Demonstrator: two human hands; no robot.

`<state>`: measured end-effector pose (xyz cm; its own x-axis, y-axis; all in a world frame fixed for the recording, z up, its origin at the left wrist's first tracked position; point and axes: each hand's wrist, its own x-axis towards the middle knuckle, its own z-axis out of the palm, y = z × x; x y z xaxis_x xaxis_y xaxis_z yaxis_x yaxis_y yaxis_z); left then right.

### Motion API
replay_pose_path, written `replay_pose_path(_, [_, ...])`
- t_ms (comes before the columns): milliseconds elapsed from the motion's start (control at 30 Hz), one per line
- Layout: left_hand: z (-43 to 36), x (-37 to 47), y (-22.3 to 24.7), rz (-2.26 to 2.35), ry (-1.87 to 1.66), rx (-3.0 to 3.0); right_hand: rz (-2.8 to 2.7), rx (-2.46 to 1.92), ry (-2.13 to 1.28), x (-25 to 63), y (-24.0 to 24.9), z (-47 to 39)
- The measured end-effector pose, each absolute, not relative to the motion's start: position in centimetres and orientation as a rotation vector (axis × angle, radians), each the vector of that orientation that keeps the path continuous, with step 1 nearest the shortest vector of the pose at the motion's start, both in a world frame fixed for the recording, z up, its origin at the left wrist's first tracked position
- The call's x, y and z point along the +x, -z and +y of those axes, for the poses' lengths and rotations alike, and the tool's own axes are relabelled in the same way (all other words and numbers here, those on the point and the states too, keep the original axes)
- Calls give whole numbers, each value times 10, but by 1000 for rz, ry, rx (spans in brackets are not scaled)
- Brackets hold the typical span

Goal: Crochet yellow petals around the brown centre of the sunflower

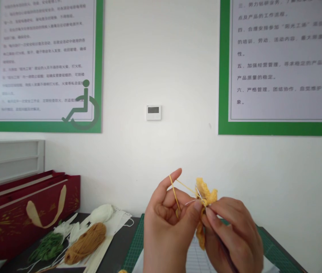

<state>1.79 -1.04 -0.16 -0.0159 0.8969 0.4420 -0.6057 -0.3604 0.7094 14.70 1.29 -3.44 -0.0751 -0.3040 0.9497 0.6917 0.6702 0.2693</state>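
My left hand (172, 220) is raised at the lower centre, its index finger up with yellow yarn (174, 191) looped over it. Its thumb and another finger pinch a yellow crocheted piece (206, 191), which sticks up above the fingertips and also hangs below them. My right hand (235, 231) is closed around a dark-handled crochet hook (225, 250), at the right side of the piece. The thin metal end of the hook is by the yellow stitches, close to my left thumb; its exact tip is hard to make out.
Dark red gift bags (44, 212) stand at the left. Beside them lie a brown yarn skein (86, 242), green yarn (47, 246) and white yarn (101, 213). Under my hands are a green cutting mat (134, 242) and paper sheets (196, 259). Green-framed posters (161, 0) hang behind.
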Motion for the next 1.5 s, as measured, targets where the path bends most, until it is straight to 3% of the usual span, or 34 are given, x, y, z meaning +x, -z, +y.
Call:
replay_pose_path(133, [-12,20,4,429,-1737,1143,-1428,-351,570,144,35,2])
replay_pose_path(367, [-6,11,2,367,-1630,1144,-1124,-362,-472,141,31,6])
replay_pose_path(467, [-6,12,2,337,-1576,1120,-1127,-295,-687,139,32,11])
replay_pose_path(600, [-8,17,4,308,-1623,1100,-1237,-278,-449,141,40,16])
replay_pose_path(767, [-9,18,6,304,-1566,1032,-1380,-356,680,152,45,19])
replay_pose_path(800, [-8,16,6,303,-1485,1009,-1354,-336,780,152,44,19])
replay_pose_path(867, [-6,12,5,302,-1314,978,-1284,-248,654,148,42,19])
replay_pose_path(1000, [-2,4,2,297,-1258,1006,-1121,-143,36,135,38,17])
replay_pose_path(1300, [-4,3,0,350,-1460,1085,-1139,-138,-419,136,35,9])
replay_pose_path(1400, [-5,7,1,347,-1532,1115,-1209,-204,-469,135,37,11])
replay_pose_path(1500, [-9,12,3,345,-1586,1151,-1287,-282,-166,139,41,14])
